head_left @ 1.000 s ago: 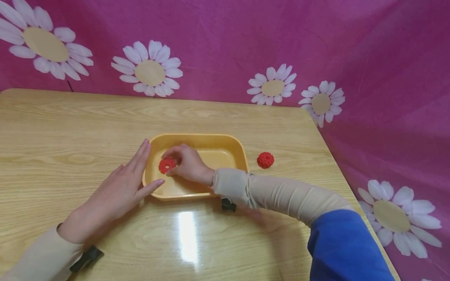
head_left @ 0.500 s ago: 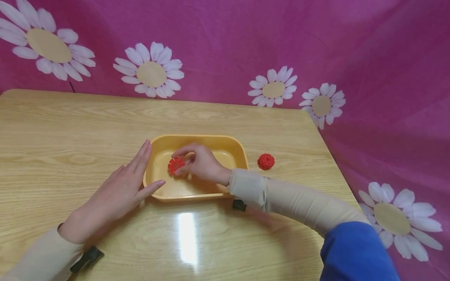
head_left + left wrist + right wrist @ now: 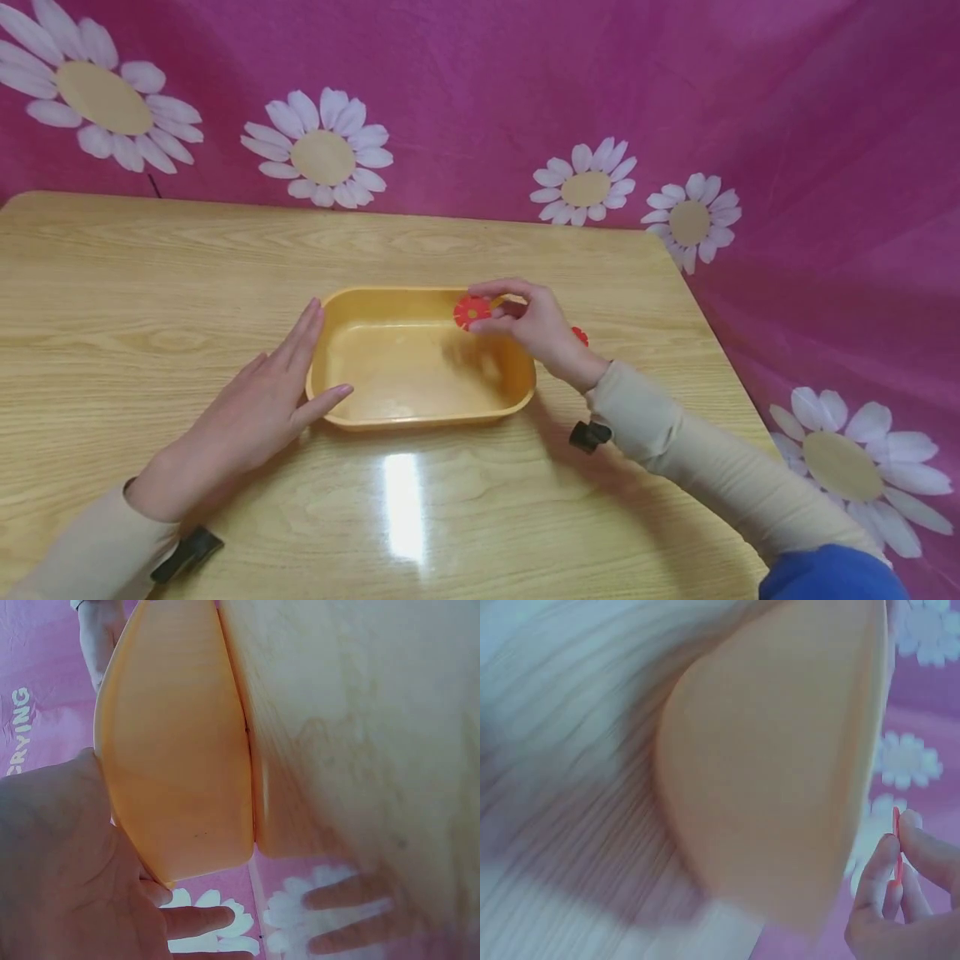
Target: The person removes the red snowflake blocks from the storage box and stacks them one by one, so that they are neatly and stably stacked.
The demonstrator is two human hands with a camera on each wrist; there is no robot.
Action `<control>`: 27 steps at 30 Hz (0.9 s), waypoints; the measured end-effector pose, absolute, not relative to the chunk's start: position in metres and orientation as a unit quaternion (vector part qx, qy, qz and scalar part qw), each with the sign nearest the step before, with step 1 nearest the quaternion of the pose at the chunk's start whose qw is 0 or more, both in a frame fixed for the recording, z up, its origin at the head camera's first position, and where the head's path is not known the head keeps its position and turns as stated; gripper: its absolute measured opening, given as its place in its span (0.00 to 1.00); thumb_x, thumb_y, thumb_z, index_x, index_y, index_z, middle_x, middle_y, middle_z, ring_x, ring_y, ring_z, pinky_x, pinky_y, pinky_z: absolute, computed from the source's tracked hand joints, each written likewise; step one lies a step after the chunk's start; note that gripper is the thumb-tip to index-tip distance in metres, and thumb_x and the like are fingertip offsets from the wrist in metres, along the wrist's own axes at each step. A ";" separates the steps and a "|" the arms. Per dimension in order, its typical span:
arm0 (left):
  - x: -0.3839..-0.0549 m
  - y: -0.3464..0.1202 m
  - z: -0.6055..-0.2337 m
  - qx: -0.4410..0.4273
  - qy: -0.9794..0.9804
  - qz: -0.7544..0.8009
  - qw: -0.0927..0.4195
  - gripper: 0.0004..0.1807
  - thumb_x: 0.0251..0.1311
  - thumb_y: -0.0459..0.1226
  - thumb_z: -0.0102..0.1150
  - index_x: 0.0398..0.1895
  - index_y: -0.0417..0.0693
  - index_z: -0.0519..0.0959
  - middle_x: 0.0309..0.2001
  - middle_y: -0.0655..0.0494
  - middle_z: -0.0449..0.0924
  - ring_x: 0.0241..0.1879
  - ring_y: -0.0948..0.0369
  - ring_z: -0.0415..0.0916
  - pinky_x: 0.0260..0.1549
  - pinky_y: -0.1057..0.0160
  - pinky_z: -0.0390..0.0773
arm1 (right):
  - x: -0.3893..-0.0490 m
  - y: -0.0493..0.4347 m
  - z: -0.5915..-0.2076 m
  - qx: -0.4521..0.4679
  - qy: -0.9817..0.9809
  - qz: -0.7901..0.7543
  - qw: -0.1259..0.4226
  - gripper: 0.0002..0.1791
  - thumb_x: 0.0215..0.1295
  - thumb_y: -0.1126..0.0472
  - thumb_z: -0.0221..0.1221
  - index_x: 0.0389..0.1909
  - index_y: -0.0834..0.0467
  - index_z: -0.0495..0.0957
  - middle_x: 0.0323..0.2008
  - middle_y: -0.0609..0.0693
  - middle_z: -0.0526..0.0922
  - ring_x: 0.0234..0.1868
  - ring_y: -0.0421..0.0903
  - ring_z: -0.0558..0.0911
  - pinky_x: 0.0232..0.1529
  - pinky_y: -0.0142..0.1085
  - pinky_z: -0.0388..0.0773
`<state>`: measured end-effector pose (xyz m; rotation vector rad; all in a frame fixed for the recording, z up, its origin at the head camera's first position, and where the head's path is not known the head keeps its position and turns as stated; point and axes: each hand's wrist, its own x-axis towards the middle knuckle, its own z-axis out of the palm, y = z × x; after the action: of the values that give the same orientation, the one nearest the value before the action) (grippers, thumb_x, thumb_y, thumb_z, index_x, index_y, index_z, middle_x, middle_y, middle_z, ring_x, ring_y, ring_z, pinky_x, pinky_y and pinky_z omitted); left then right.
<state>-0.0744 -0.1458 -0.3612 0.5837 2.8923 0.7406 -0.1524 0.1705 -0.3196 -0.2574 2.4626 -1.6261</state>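
Note:
A red notched disc (image 3: 472, 312) with a hole in its middle is pinched between the thumb and fingers of my right hand (image 3: 542, 321). That hand is above the right end of a yellow plastic basin (image 3: 420, 419). In the right wrist view the red disc (image 3: 897, 844) shows edge-on between the fingertips. My left hand (image 3: 255, 408) lies against the basin's left end, its fingers straight along the outside and the thumb over the rim. The left wrist view shows the palm (image 3: 67, 862) at the rim of the basin (image 3: 176, 750).
Right of the basin, a red stack of discs (image 3: 580, 336) is mostly hidden behind my right hand. The wooden table (image 3: 187, 275) ends at the back and right against a pink cloth (image 3: 465, 100) printed with white daisies.
My right hand has lifted the red disc from the left part of the basin and carried it right, over the basin's right end. The left hand stays where it was.

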 end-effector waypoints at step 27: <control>-0.075 -0.147 -0.358 0.183 0.950 0.245 0.068 0.52 0.69 0.62 0.44 0.77 0.47 0.28 0.78 0.55 0.22 0.72 0.39 0.50 0.64 0.32 0.54 | -0.139 0.289 -0.354 0.061 0.888 -0.455 0.029 0.24 0.60 0.65 0.68 0.57 0.63 0.79 0.55 0.61 0.77 0.42 0.47 0.77 0.36 0.27 0.79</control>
<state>-0.0747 -0.1469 -0.3580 0.5524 2.8605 0.7369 -0.1389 0.2889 -0.3536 0.1874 2.7402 -1.4037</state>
